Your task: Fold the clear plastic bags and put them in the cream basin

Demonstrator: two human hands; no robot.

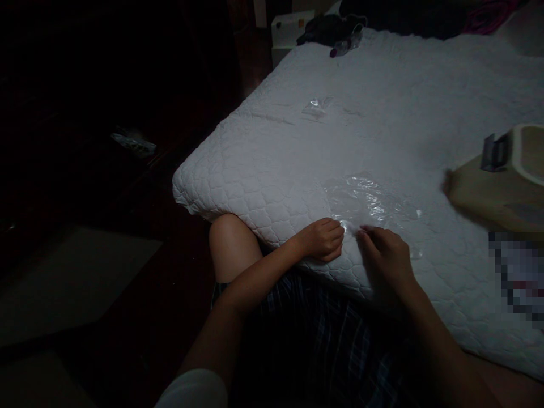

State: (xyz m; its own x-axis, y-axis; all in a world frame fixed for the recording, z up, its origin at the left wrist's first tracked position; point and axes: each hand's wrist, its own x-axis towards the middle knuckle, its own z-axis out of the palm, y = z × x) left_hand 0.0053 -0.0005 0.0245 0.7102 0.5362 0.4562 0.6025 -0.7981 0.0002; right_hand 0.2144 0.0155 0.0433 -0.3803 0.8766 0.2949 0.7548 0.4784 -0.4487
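A clear, crinkled plastic bag (369, 195) lies on the white quilted mattress (255, 164) just beyond my hands. My left hand (325, 239) is curled closed at the bag's near left edge, gripping the plastic. My right hand (387, 254) is a little to the right with thumb and fingertips pinched together at the bag's near edge. Between the two hands a short stretch of the film catches the light. Dim light hides the fine detail at the fingertips.
A beige bin-like container (480, 190) stands on the mattress at right. Farther back lie a small clear plastic piece (315, 106), a transparent bottle (346, 45) and dark cloth (325, 28). A shiny packet (134, 143) rests on the dark floor, left of the mattress edge.
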